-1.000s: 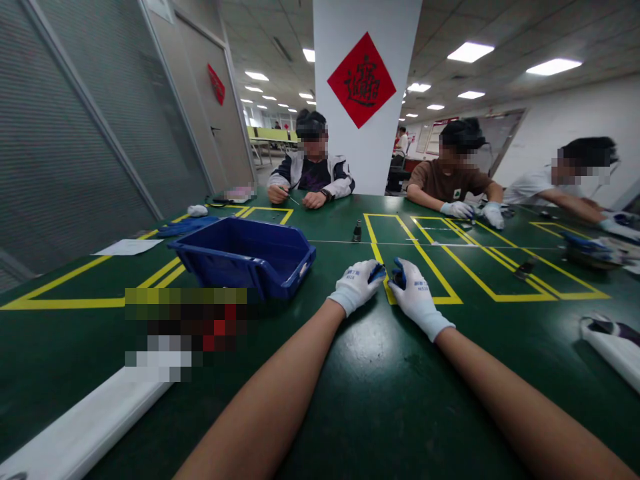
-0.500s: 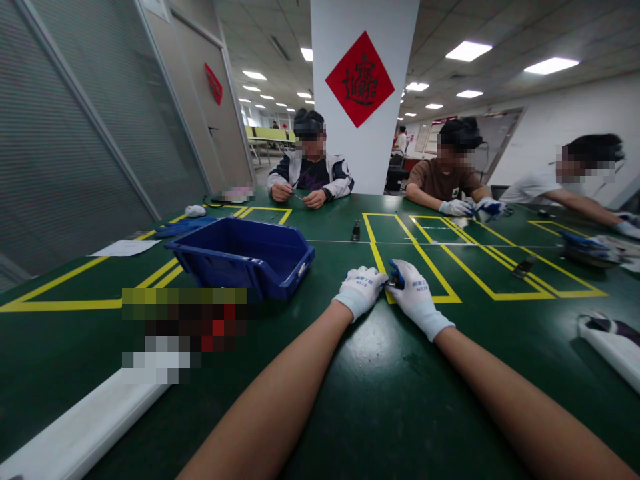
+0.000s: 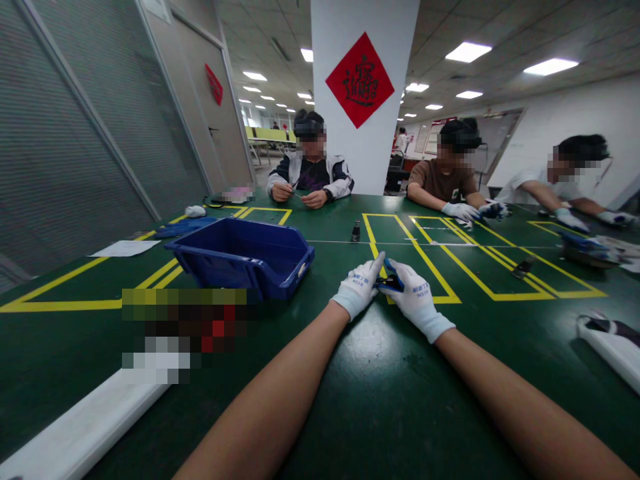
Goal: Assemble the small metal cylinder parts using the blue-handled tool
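Note:
Both my hands wear white gloves with blue fingertips and meet over the green table, on a yellow taped line. My left hand is curled, one finger sticking up, and touches a small dark object between the hands. My right hand is closed on the same small object from the right. I cannot make out what the object is.
A blue plastic bin stands left of my hands. A small dark bottle-like piece stands further back. Three people sit across the table working with their own hands. A white strip lies near left, another white item at right.
My hands have drawn together over the small object. My left hand closed in toward the right and now raises one finger. The people opposite shifted their hands a little.

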`<state>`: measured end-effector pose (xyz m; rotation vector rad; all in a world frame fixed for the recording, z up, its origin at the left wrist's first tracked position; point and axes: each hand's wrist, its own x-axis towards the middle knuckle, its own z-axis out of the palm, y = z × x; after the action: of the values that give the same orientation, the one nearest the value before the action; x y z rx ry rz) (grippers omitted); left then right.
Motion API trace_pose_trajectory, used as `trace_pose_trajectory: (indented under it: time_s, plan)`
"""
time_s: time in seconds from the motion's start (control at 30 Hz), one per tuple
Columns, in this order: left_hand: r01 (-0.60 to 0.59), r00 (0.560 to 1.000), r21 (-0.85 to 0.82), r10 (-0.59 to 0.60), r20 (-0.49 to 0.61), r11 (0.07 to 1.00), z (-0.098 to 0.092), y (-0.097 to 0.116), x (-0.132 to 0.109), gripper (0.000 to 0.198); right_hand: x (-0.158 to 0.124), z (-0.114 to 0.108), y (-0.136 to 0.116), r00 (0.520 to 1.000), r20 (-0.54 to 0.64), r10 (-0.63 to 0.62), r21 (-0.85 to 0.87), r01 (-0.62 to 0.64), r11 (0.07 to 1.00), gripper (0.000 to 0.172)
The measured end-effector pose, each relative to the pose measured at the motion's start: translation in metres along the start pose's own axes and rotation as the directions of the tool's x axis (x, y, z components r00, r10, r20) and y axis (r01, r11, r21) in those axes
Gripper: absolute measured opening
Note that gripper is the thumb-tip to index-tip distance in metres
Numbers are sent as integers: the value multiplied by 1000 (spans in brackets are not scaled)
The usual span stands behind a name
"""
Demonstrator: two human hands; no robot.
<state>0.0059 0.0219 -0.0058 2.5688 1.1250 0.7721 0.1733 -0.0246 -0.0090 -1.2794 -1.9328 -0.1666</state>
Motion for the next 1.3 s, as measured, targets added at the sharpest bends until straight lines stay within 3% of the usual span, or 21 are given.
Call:
trace_pose_trajectory:
  time_s: [0.07,0.2,0.3,0.4,0.6,0.7,0.8,0.93,1.1,1.3]
  plan:
    - [-67,997,-123,62,-47,990,-2,-5,0,93,-1,-1,-1,1000,14,18,20,-18,1000,63]
    - [-170,985,-237,157,-72,956,-4,-10,2,98,-1,-2,-3,995,-28,92,108,-89,990,73]
    - [-173,985,-244,167,-47,954,1,-9,5,94,0,-2,-4,981,-125,151,178,-127,976,70]
    - [-105,994,-236,105,-11,966,11,-8,7,89,1,-4,-6,959,-197,202,190,-164,968,64]
    - [-71,996,-172,78,33,983,11,-10,8,59,2,-9,-10,973,-197,117,150,-88,985,38]
    - [-45,998,-72,48,40,996,4,-6,3,54,2,-8,-8,972,-200,123,138,-96,986,44]
    - [20,999,77,-23,49,997,-1,-2,-1,48,2,-3,-2,973,-159,166,142,-143,979,57]
    - [67,996,194,-78,48,979,2,-3,-1,34,2,6,8,975,-42,219,138,-212,967,60]
    - [105,994,147,-98,-50,984,8,-9,1,30,1,10,15,960,44,277,91,-280,956,65]
    - [64,976,59,-50,-210,996,4,-13,3,33,-1,10,10,971,93,220,79,-227,971,72]
